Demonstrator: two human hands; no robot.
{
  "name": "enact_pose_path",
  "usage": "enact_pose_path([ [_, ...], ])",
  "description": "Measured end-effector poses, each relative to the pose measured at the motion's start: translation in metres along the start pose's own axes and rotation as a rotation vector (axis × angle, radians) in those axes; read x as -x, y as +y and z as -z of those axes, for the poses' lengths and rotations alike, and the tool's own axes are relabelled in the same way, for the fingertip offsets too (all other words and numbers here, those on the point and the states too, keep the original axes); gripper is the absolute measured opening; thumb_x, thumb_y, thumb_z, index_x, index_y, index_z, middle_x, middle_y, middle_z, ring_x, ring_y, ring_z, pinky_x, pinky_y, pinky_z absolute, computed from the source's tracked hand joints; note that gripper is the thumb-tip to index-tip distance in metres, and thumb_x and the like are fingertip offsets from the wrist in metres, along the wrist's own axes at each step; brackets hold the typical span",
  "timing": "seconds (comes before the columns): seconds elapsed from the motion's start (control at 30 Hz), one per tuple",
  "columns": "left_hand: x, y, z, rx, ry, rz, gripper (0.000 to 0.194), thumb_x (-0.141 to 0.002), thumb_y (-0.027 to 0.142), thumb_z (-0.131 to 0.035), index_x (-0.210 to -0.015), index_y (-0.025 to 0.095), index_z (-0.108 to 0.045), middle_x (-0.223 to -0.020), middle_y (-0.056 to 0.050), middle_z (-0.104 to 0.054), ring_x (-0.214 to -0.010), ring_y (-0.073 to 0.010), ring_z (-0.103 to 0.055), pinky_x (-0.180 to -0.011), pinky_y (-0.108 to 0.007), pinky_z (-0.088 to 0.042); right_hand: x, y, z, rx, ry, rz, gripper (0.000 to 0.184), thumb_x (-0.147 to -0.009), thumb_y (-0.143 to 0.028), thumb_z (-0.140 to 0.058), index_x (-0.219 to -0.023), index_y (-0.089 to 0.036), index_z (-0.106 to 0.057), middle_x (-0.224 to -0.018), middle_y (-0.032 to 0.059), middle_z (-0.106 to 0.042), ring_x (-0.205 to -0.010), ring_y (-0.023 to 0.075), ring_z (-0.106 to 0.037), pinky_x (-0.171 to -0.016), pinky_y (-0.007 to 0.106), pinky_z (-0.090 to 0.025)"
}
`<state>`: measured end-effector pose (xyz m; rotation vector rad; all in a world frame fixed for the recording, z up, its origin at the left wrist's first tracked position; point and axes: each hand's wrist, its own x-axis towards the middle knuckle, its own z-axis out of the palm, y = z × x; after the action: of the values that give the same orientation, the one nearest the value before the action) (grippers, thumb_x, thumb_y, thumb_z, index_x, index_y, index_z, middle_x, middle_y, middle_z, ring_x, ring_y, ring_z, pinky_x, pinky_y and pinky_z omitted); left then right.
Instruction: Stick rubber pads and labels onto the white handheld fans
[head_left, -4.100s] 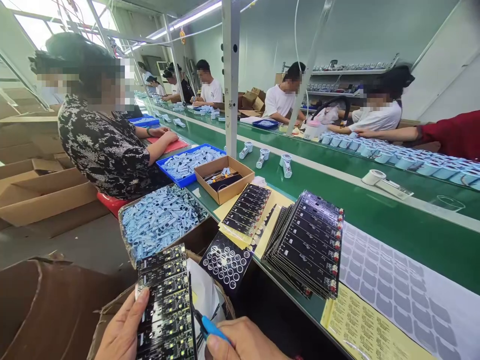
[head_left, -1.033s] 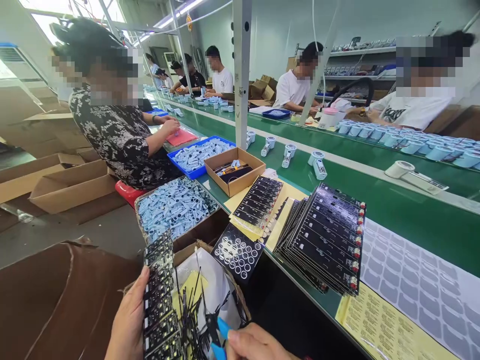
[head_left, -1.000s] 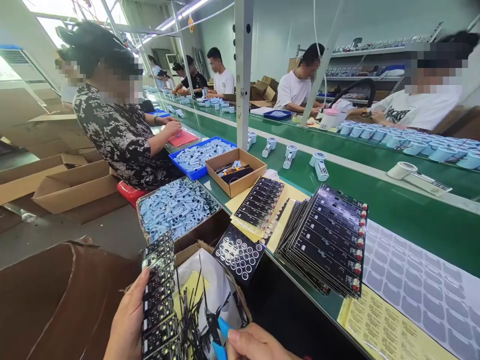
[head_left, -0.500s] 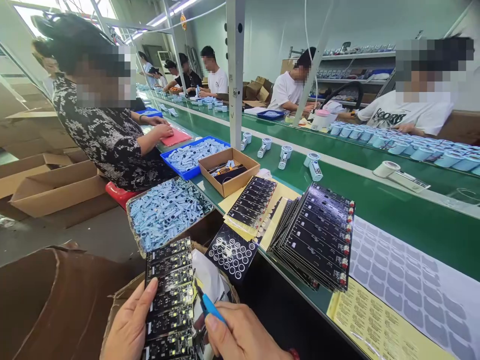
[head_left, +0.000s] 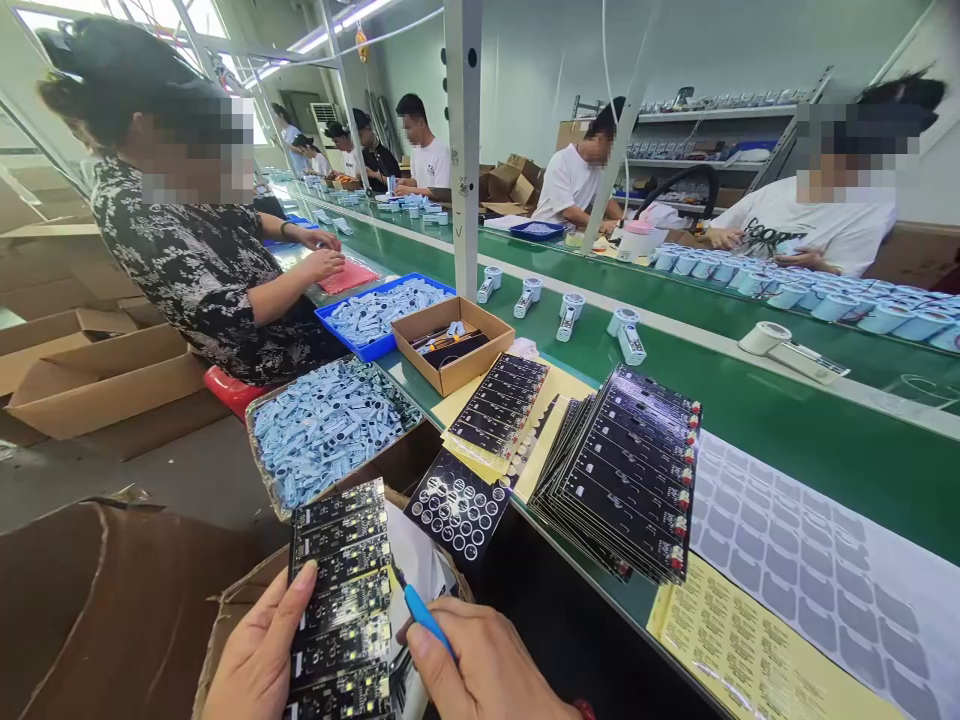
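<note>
My left hand (head_left: pixel 259 640) is closed on the edge of a black circuit board panel (head_left: pixel 341 590), thumb on top. Rows of small boards with pale components run down the panel. In my right hand (head_left: pixel 480 655) is a slim blue-handled tool (head_left: pixel 427 618) with a thin dark tip. That tip lies close to the panel's right edge; whether it touches is hard to tell. Beneath the panel, a white plastic bag (head_left: pixel 416 550) sits in a cardboard box (head_left: pixel 240 600). On the bench to the right stands a stack of black circuit board panels (head_left: pixel 622 470).
A box of light-blue plastic parts (head_left: pixel 330 430), a blue tray (head_left: pixel 360 345) and an open carton with tools (head_left: pixel 480 370) stand ahead. Sticker sheets (head_left: pixel 735 630) cover the bench's right side. A metal post (head_left: pixel 463 150) rises from the bench. Co-workers sit along the line.
The view has shifted slightly. My right hand and the blue-handled tool have moved a little against the panel. The co-worker at left has raised one hand from the red sheet.
</note>
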<state>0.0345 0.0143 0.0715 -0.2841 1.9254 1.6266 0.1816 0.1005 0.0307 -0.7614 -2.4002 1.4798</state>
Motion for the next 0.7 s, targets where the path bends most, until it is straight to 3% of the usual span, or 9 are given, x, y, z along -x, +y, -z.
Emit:
enact_pose_path([
  [0.13, 0.013, 0.007, -0.007, 0.077, -0.053, 0.07, 0.025, -0.091, 0.03, -0.061, -0.113, 0.028, -0.073, -0.103, 0.0, -0.079, -0.121, -0.0214, -0.063, -0.101, -0.029, -0.051, -0.001, -0.005, 0.005, 0.041, -0.042, -0.039, 0.052, -0.096, -0.061, -0.019, -0.069, -0.022, -0.039, -0.071, 0.0033, -0.055, -0.062, 0.0164, -0.044, -0.058, 0.032, -0.026],
  [0.27, 0.004, 0.001, -0.001, 0.077, -0.114, 0.073, 0.03, -0.089, 0.036, -0.063, -0.117, 0.029, -0.072, -0.104, -0.001, -0.079, -0.101, -0.0247, -0.072, -0.089, -0.032, -0.059, 0.0, -0.005, 0.004, 0.074, -0.026, -0.031, 0.051, -0.097, -0.06, -0.018, -0.068, -0.022, -0.038, -0.07, 0.003, -0.054, -0.062, 0.0165, -0.044, -0.058, 0.032, -0.026],
  [0.43, -0.023, -0.017, 0.015, -0.044, -0.041, -0.052, 0.028, -0.08, 0.044, -0.072, -0.104, 0.03, -0.076, -0.105, 0.001, -0.079, -0.115, -0.0236, -0.066, -0.097, -0.027, -0.053, -0.002, -0.004, 0.006, 0.062, -0.046, -0.027, 0.052, -0.096, -0.062, -0.019, -0.068, -0.022, -0.038, -0.072, 0.0041, -0.054, -0.064, 0.0175, -0.046, -0.059, 0.032, -0.027],
  [0.57, -0.024, -0.017, 0.016, -0.102, -0.018, -0.172, 0.021, -0.071, 0.041, -0.078, -0.088, 0.029, -0.077, -0.105, 0.002, -0.078, -0.133, -0.0256, -0.053, -0.108, -0.029, -0.044, -0.003, -0.007, 0.01, 0.053, -0.097, -0.052, 0.051, -0.094, -0.063, -0.019, -0.068, -0.023, -0.036, -0.069, 0.0024, -0.047, -0.061, 0.0166, -0.04, -0.057, 0.033, -0.024],
  [0.7, -0.017, -0.022, 0.009, -0.062, -0.015, -0.111, 0.018, -0.074, 0.046, -0.072, -0.083, 0.03, -0.075, -0.1, 0.0, -0.079, -0.123, -0.0305, -0.062, -0.102, -0.039, -0.052, 0.002, -0.001, 0.002, -0.177, -0.052, -0.121, 0.059, -0.091, -0.075, -0.022, -0.069, -0.024, -0.043, -0.066, 0.0017, -0.047, -0.061, 0.0173, -0.044, -0.059, 0.031, -0.032],
])
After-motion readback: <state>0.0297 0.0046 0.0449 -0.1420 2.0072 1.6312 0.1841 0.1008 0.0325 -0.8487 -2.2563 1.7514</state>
